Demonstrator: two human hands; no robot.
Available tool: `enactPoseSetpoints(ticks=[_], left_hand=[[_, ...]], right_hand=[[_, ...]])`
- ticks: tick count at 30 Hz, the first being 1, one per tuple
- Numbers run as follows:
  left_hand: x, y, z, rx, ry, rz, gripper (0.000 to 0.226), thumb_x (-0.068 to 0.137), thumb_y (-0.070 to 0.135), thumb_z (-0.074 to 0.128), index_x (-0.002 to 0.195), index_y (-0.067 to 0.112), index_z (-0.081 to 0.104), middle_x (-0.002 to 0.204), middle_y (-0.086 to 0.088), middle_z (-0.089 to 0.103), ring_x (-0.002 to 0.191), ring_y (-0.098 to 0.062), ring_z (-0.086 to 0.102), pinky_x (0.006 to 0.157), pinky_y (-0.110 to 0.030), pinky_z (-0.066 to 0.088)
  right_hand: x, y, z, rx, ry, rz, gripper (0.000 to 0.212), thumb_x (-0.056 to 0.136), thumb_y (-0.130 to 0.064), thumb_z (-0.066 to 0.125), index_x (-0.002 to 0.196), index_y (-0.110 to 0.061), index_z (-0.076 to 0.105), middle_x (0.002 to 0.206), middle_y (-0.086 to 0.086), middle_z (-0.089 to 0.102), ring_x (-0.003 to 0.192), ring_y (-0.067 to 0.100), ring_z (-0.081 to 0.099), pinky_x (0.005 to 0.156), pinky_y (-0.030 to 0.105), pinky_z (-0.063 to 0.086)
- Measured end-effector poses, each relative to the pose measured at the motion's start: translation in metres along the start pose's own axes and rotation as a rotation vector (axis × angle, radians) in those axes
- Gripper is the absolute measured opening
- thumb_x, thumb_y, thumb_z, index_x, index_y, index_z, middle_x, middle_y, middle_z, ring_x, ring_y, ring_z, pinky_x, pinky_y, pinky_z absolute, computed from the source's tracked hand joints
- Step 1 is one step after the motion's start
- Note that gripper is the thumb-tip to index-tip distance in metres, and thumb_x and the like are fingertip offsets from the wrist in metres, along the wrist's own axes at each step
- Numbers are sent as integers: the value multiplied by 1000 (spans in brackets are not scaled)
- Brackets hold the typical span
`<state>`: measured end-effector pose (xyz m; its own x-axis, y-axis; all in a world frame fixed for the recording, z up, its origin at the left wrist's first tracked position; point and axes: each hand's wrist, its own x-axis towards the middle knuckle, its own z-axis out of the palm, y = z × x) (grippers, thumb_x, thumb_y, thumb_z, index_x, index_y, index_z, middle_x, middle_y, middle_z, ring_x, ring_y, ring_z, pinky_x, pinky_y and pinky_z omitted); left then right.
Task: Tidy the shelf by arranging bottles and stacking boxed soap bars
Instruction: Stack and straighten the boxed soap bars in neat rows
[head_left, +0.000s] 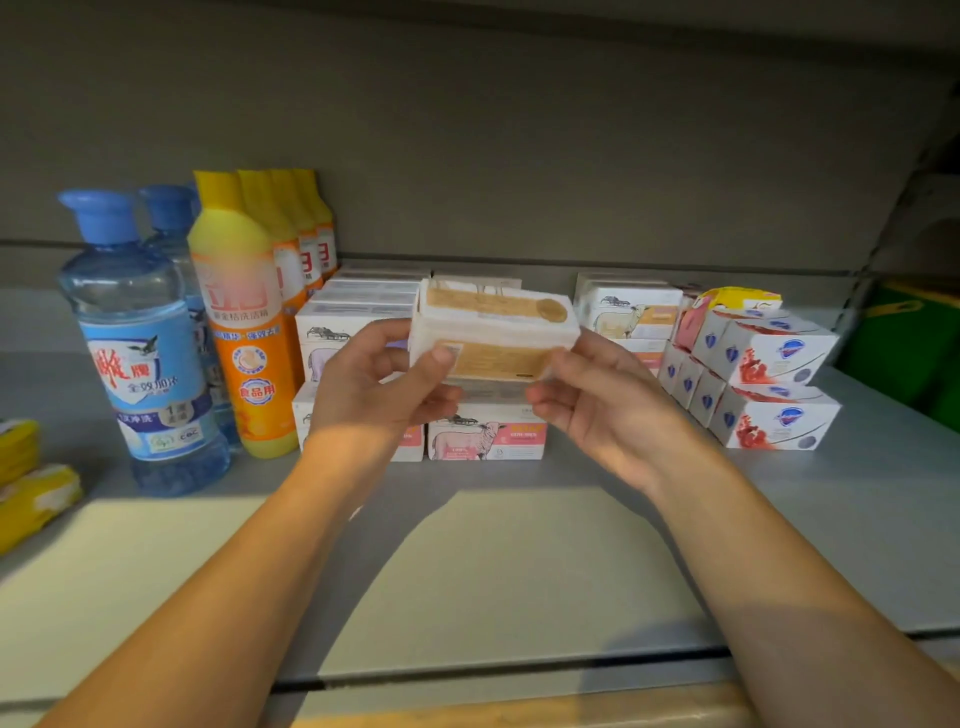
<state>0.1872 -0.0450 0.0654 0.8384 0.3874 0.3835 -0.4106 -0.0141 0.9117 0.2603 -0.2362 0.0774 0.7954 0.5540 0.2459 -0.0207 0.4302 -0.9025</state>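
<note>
Above the middle of the shelf (857, 519), you're holding two tan-and-white soap boxes (493, 332) stacked together, clear of the surface. Your left hand (374, 384) is pinching the left end, thumb on the near face; your right hand (597, 410) is gripping the right end from below. Neither hand is free.

Progress, judging from the layout:
- Bottles are looking mostly sorted. Blue-capped bottles (140, 343) are standing upright at the left in a front-to-back file, orange dish-soap bottles (249, 332) lined up just beside them to the right.
- Sheep-print soap boxes (485, 439) are sitting stacked in the centre, directly below and behind your held pair; more of them are piled further right (631, 312).
- Red-and-white soap boxes (774, 384) are stacked at the right, but that pile is skewed, with a yellow box (740, 300) lying tilted on top at the far side.
- Yellow packets (31, 493) are lying loose at the near left edge.

So I'd call it roughly past halfway. Still pending: placing the pair you're carrying, squaring the right pile, dealing with the yellow box and the loose packets. Can't tell whether the tan boxes have a matching stack anywhere; none is showing.
</note>
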Motion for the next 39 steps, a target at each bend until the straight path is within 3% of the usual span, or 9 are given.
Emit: enactPoseSetpoints(ticks=[4,10,14,21,26,29,32,36,39], left_hand=[[-2,-4,5,50,60,-83,27,84,33,72,77,10,59,85,-7,75,67,-30,73,57,-31,59],[-7,1,11,35,16,-325,45,86,52,63,90,7,70,77,-15,75,62,-28,72,53,-29,56],[-7,3,11,45,14,-372,53,84,55,61,84,3,70,72,-18,73,55,-25,69,46,-25,52],[-6,0,8,83,27,-277,37,89,53,58,86,19,72,77,-7,75,58,-26,70,52,-29,55],[-7,1,8,170,-19,-149,18,92,44,59,85,35,72,62,-7,67,49,-26,63,47,-28,51],[-9,0,8,60,-90,-145,15,95,30,59,105,30,70,66,-11,65,51,-24,63,47,-27,50],[-7,5,6,-97,-147,-202,37,94,9,60,126,27,62,89,-15,72,67,-30,69,57,-30,55],[-4,7,5,-266,-166,-248,40,93,6,57,125,31,61,107,-15,73,84,-35,72,63,-35,58],[-7,1,10,-163,-102,-175,38,93,17,62,130,25,57,109,-8,73,93,-29,73,68,-36,60]], right_hand=[[2,4,4,-281,173,-54,18,93,-28,61,95,-12,69,91,5,71,51,15,55,52,23,46],[1,0,9,-361,354,43,31,91,-38,62,69,-21,75,56,6,57,36,15,45,38,21,35],[2,-1,6,-319,351,103,36,89,-38,61,60,-21,72,55,7,52,34,15,38,36,19,28],[3,2,0,-447,328,26,30,93,-40,61,81,-15,73,70,13,52,43,12,37,41,22,27],[1,-2,1,-438,287,-154,18,100,-17,53,113,-14,65,91,4,68,41,12,40,40,20,33],[-1,-8,0,-253,202,-136,28,98,-10,54,125,-16,59,98,4,69,57,19,61,58,26,53],[-3,-8,3,-110,126,-44,18,91,-32,58,104,-22,65,104,5,67,84,30,69,78,36,59],[2,5,5,-328,196,-193,19,98,-18,56,90,-26,71,118,-4,63,108,16,64,89,38,55],[0,6,3,-655,154,-374,49,83,-10,68,119,-42,63,141,-13,47,130,12,50,107,44,44]])
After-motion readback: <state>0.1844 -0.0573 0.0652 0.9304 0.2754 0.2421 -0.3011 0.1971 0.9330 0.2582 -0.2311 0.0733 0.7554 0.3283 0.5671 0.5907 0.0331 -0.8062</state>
